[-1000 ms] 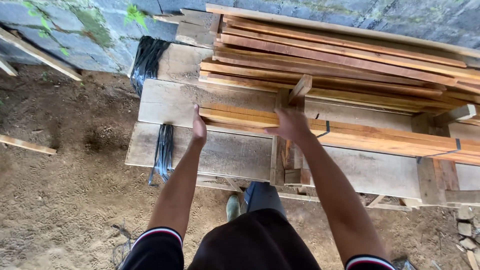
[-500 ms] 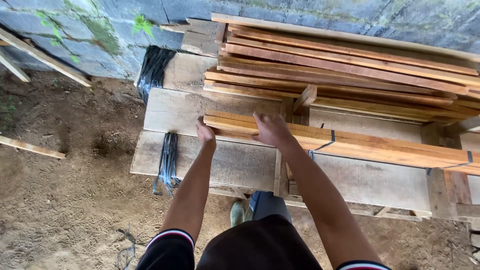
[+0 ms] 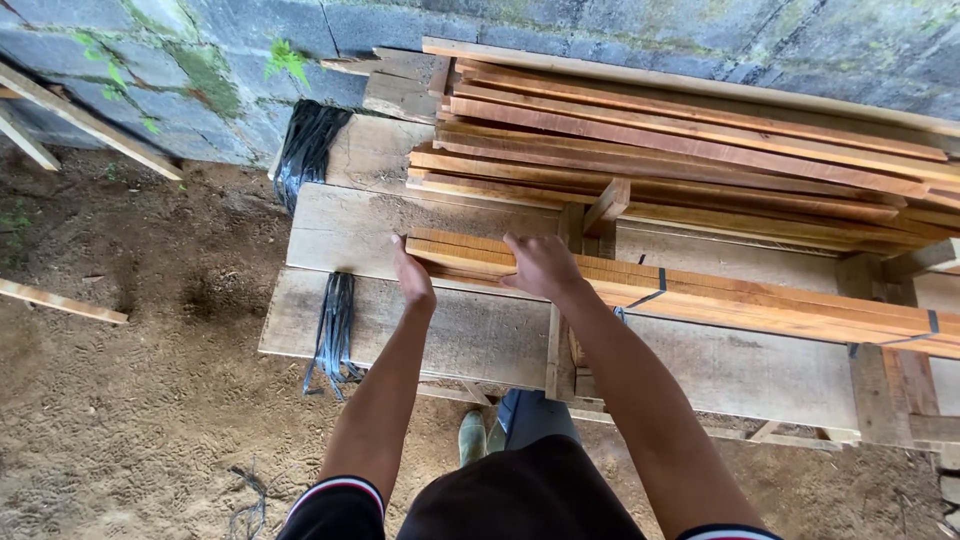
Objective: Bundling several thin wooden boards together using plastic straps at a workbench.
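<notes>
Mossy stone wall [image 3: 150, 60] backs a rough plank bench [image 3: 470, 330] standing on bare trodden dirt [image 3: 130, 420], with open ground to the left and in front. At the bench's rear lies a stack of long boards [image 3: 680, 150]; nearer, a strapped bundle of slats [image 3: 720, 290] runs rightward. Left hand [image 3: 412, 282] presses flat-fingered against the bundle's end — right hand [image 3: 542, 266] curls loosely over its top edge. Black strapping [image 3: 335, 330] hangs off the bench.

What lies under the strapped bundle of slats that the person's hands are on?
The strapped bundle rests on wide grey planks, with both the left hand and the right hand at its end. What supports the planks is mostly hidden.
</notes>
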